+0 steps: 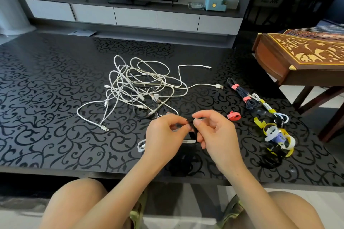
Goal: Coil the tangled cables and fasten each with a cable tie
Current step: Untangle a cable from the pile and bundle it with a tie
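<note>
Both hands meet just above the near part of the glossy black table with its scroll pattern: the left hand and the right hand each pinch, thumb against forefinger, a short black strap-like cable tie stretched between them, and below it a small coil of white cable shows at the left hand's heel and again as a pale edge under the right fingers. How many turns that coil has is hidden by the hands. The tie looks thin, soft and very light, so it probably needs a fingertip grip near its free end and steady tension while it wraps; the coil is limp and springy and would likely loosen unless gripped across all its loops at once. Beyond the hands, near but apart, lies the tangled heap of white and grey cables, light, flexible and likely to snag, best taken by a plug end such as the white USB plug. To the right lie a dark cable bundle bound with pink ties, a loose pink tie just beside the right hand, and further right a cluster of yellow, white and purple ties.
</note>
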The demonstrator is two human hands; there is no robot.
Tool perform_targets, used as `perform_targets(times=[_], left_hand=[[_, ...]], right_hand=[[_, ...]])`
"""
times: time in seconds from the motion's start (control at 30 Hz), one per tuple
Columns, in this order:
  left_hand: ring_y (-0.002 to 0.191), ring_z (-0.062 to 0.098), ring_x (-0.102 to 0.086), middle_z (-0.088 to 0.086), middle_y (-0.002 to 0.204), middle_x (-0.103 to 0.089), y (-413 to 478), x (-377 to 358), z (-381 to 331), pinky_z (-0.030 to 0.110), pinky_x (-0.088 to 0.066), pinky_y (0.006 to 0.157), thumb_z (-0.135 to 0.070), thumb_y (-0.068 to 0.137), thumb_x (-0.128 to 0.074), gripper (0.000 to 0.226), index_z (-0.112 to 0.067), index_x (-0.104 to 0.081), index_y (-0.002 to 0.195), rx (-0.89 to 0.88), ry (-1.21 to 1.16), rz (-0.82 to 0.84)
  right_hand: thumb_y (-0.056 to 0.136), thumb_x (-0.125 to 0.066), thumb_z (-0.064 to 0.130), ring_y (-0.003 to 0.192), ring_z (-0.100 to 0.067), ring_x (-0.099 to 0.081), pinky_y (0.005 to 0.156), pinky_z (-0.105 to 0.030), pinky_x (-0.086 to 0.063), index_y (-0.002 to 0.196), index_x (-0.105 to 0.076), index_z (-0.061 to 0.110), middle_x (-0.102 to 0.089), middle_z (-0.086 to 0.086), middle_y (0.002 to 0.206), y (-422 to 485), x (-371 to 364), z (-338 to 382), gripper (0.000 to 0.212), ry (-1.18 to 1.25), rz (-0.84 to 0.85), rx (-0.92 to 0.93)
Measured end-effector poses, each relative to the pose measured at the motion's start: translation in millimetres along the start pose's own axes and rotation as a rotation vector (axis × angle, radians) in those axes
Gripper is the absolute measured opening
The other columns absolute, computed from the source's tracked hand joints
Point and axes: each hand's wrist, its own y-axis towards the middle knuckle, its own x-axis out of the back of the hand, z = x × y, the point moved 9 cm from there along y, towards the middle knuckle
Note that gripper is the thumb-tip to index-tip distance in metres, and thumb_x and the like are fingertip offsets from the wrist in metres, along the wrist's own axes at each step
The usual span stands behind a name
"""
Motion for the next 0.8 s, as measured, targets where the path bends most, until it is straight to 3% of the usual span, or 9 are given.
perform_targets(times=[0.13, 0.23, 0.33, 0.43, 0.53, 0.6, 0.67, 0.73, 0.8], left_hand=[[0.062, -0.002, -0.055, -0.016, 0.064, -0.062, -0.5, -0.7, -2.6, 0.009, -0.039, 0.061, -0.016, 0.08, -0.073, 0.006, -0.022, -0.074, 0.079, -0.016, 0.004, 0.021], [0.077, -0.003, -0.061, -0.022, 0.075, -0.064, -2.6, -0.9, -11.0, 0.01, -0.044, 0.07, -0.018, 0.079, -0.074, 0.014, -0.019, -0.075, 0.093, -0.076, 0.018, 0.054], [0.091, 0.001, -0.059, -0.012, 0.091, -0.07, -11.8, -7.7, -27.6, 0.009, -0.043, 0.078, -0.024, 0.078, -0.076, 0.029, -0.018, -0.072, 0.106, -0.258, 0.122, 0.149], [0.093, 0.012, -0.062, 0.0, 0.098, -0.071, -16.3, -18.6, -31.2, 0.009, -0.039, 0.079, -0.027, 0.085, -0.068, 0.032, -0.014, -0.068, 0.115, -0.404, 0.283, 0.203], [0.07, 0.026, -0.062, 0.008, 0.072, -0.066, -14.8, -37.9, -20.4, 0.034, -0.053, 0.065, -0.02, 0.088, -0.056, 0.021, -0.007, -0.072, 0.089, -0.448, 0.47, 0.244], [0.06, 0.028, -0.06, 0.008, 0.063, -0.062, -14.3, -50.0, -14.6, 0.034, -0.051, 0.051, -0.013, 0.082, -0.059, 0.014, -0.006, -0.069, 0.077, -0.435, 0.537, 0.258], [0.051, 0.027, -0.055, 0.006, 0.054, -0.055, -13.6, -57.4, -15.4, 0.025, -0.039, 0.041, -0.005, 0.071, -0.067, 0.006, -0.007, -0.064, 0.067, -0.458, 0.558, 0.263], [0.043, 0.024, -0.048, 0.003, 0.047, -0.048, -11.7, -57.2, -17.2, 0.021, -0.025, 0.043, -0.005, 0.067, -0.067, 0.016, -0.01, -0.054, 0.059, -0.477, 0.539, 0.235], [0.048, 0.022, -0.05, -0.001, 0.05, -0.05, -3.5, -47.5, -15.0, 0.023, -0.026, 0.047, -0.01, 0.077, -0.066, 0.019, -0.013, -0.054, 0.062, -0.392, 0.402, 0.159]], right_hand=[[0.093, -0.055, 0.007, 0.05, -0.011, -0.052, 0.051, -0.016, -0.041, 0.087, -0.064, 0.02, -0.059, 0.004, 0.063, -2.3, -4.9, 12.7, 0.016, -0.221, 0.022, 0.173], [0.095, -0.051, 0.004, 0.048, -0.008, -0.051, 0.049, -0.014, -0.039, 0.086, -0.06, 0.014, -0.053, 0.003, 0.055, 0.3, -1.6, 10.0, 0.016, -0.255, -0.013, 0.185], [0.098, -0.045, 0.006, 0.043, -0.01, -0.049, 0.047, -0.025, -0.042, 0.088, -0.054, 0.014, -0.052, -0.003, 0.051, 3.5, 7.4, 10.1, 0.016, -0.297, -0.055, 0.189], [0.099, -0.041, 0.009, 0.043, -0.011, -0.05, 0.048, -0.032, -0.045, 0.089, -0.052, 0.015, -0.054, -0.007, 0.054, 4.9, 11.2, 12.5, 0.016, -0.352, -0.042, 0.198], [0.099, -0.041, 0.009, 0.055, -0.012, -0.059, 0.049, -0.032, -0.049, 0.087, -0.051, 0.017, -0.052, 0.004, 0.076, 7.6, 19.0, 25.3, 0.017, -0.436, -0.074, 0.274], [0.098, -0.042, 0.006, 0.056, -0.011, -0.06, 0.048, -0.027, -0.049, 0.086, -0.053, 0.013, -0.055, 0.001, 0.08, 6.9, 23.1, 33.2, 0.017, -0.383, -0.078, 0.292], [0.097, -0.043, 0.001, 0.053, -0.009, -0.06, 0.049, -0.018, -0.047, 0.084, -0.054, 0.01, -0.06, -0.006, 0.07, 1.7, 19.4, 37.5, 0.019, -0.276, -0.025, 0.283], [0.097, -0.043, 0.0, 0.056, -0.01, -0.062, 0.056, -0.019, -0.05, 0.084, -0.055, 0.01, -0.062, -0.004, 0.063, -4.7, 13.0, 41.8, 0.02, -0.247, 0.029, 0.305], [0.097, -0.043, -0.001, 0.058, -0.012, -0.063, 0.061, -0.023, -0.052, 0.086, -0.054, 0.008, -0.063, -0.005, 0.063, -5.3, 14.9, 41.3, 0.018, -0.187, 0.037, 0.301]])
